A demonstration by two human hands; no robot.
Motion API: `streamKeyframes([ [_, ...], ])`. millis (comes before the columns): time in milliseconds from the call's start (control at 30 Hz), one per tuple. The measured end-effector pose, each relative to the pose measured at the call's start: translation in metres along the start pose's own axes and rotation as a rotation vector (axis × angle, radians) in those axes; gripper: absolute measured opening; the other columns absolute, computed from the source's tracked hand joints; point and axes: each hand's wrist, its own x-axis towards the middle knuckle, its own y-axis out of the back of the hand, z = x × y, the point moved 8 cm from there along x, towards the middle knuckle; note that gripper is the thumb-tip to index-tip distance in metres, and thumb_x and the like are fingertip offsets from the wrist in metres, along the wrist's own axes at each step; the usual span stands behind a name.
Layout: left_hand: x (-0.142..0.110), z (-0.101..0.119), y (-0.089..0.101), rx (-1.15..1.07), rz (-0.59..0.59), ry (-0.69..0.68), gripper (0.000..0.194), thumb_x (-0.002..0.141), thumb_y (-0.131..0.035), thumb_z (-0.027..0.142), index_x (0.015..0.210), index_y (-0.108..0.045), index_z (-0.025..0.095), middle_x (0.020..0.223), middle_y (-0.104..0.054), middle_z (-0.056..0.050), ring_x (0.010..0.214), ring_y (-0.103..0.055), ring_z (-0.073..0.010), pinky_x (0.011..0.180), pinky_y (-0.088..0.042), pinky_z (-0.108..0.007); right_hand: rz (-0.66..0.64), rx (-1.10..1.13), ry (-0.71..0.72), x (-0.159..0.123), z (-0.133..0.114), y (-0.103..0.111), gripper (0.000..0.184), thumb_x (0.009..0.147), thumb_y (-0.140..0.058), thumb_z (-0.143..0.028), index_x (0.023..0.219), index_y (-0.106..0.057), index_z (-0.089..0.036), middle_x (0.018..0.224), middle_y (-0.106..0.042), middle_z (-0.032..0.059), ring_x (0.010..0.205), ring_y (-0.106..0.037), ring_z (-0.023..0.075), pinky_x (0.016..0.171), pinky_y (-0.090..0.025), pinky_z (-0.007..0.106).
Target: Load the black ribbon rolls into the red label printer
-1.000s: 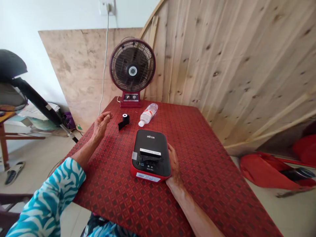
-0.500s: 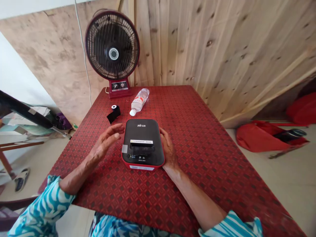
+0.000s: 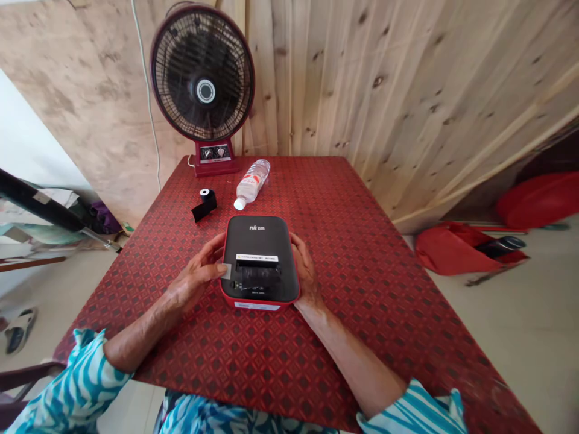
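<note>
Both hands are on it now: the boxy black-and-red device (image 3: 260,242) sits at the near middle of the patterned red table (image 3: 362,295), square between the person's arms. The left hand (image 3: 196,274) has its thumb up over the top edge at the pale patch (image 3: 227,274), fingers running along the red side wall and partly lost behind it; the right hand (image 3: 308,278) cups the opposite wall, fingers closed in against it. So it's a two-sided grip — though whether any fingertips tuck under the base, I can't tell, nor whether that base rests fully on the table. How does it handle? It looks like a stiff plastic shell, probably moderate in weight, easy for two hands and awkward for one, given that breadth. Those rounded corners and smooth walls could slip a little under dry fingers, so the best hold is right about here: palms flat to both long sides, low on the red. The tender spot is surely the dark slot (image 3: 259,276) on top, just below the white strip (image 3: 257,258) — no place to press or pull. Beyond the device, well clear of both hands, lie a clear bottle (image 3: 253,182) on its side and a black roll (image 3: 205,206), partly unwound.
</note>
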Motion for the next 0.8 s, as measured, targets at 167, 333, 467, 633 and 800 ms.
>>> streamKeyframes([
  [167,0.002,-0.003,0.001,-0.044,0.005,0.031,0.067,0.069,-0.07,0.03,0.133,-0.051,0.029,0.143,-0.048,-0.007,0.134,-0.039,-0.0333,0.102,-0.042,-0.046,0.006,0.047,-0.084,-0.001,0.008,0.002,0.038,0.088,-0.046,-0.049,0.117,-0.059,-0.028,0.126,-0.062,0.0024,0.12,-0.054,0.0232,0.104,-0.041,0.045],
  [333,-0.001,0.001,0.003,0.074,0.014,-0.02,0.067,0.074,-0.067,0.036,0.137,-0.046,0.029,0.146,-0.044,-0.008,0.136,-0.036,-0.034,0.108,-0.033,-0.052,0.001,0.036,-0.055,-0.001,0.007,0.003,0.037,0.089,-0.045,-0.047,0.117,-0.059,-0.029,0.125,-0.062,0.0023,0.119,-0.054,0.0218,0.105,-0.039,0.046],
  [467,-0.017,0.038,-0.008,0.537,0.057,-0.324,0.066,0.076,-0.069,0.044,0.137,-0.046,0.033,0.153,-0.03,-0.006,0.142,-0.022,-0.0338,0.114,-0.02,-0.056,0.009,0.018,-0.016,0.0,0.002,0.002,0.035,0.088,-0.046,-0.045,0.116,-0.06,-0.029,0.123,-0.063,0.0024,0.117,-0.055,0.0217,0.105,-0.039,0.046],
  [633,-0.029,0.061,-0.04,0.922,0.036,-0.565,0.037,0.076,-0.072,0.035,0.111,-0.064,0.028,0.14,-0.05,-0.009,0.138,-0.031,-0.0344,0.109,-0.026,-0.059,0.009,0.038,-0.036,0.001,-0.001,0.0,0.035,0.087,-0.047,-0.044,0.114,-0.061,-0.028,0.122,-0.064,0.0034,0.117,-0.056,0.0217,0.105,-0.04,0.045],
  [800,-0.027,0.067,-0.046,0.99,0.085,-0.671,0.005,0.082,-0.064,0.025,0.084,-0.069,0.025,0.123,-0.063,-0.006,0.128,-0.046,-0.0288,0.109,-0.028,-0.056,0.01,0.037,-0.002,0.003,-0.003,0.0,0.034,0.086,-0.048,-0.043,0.113,-0.062,-0.028,0.123,-0.064,0.0026,0.117,-0.055,0.0215,0.106,-0.039,0.044],
])
